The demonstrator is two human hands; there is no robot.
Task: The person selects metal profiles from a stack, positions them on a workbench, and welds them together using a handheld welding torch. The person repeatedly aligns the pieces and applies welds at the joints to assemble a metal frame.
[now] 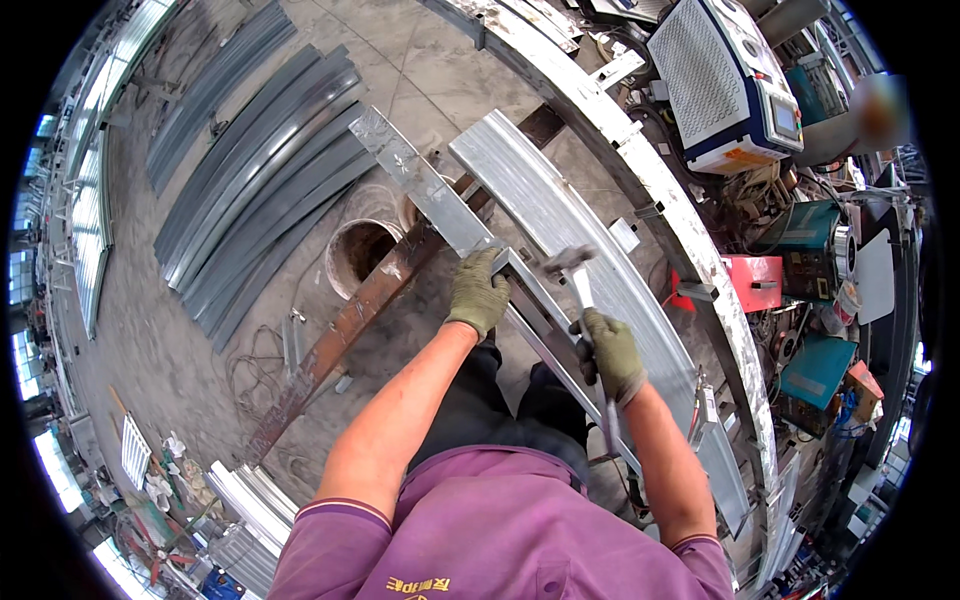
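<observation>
My left hand [480,292], in an olive-green work glove, grips the end of a narrow metal channel frame [551,362], its fingertips at the corner. Beyond those fingers a flat galvanized strip [432,190] extends away to the upper left, meeting the frame near my hand. My right hand [613,352], gloved alike, is closed round the handle of a hammer [581,287]. The hammer's head is raised above the right side of the frame and looks slightly blurred. Part of the handle is hidden by the glove.
A wide galvanized panel [548,190] lies right of the frame. A rusty steel beam [360,318] runs beneath, beside a round bucket [352,258]. Stacked grey metal sheets [258,165] lie at left. A long white beam [665,200] separates me from a machine cabinet [715,85].
</observation>
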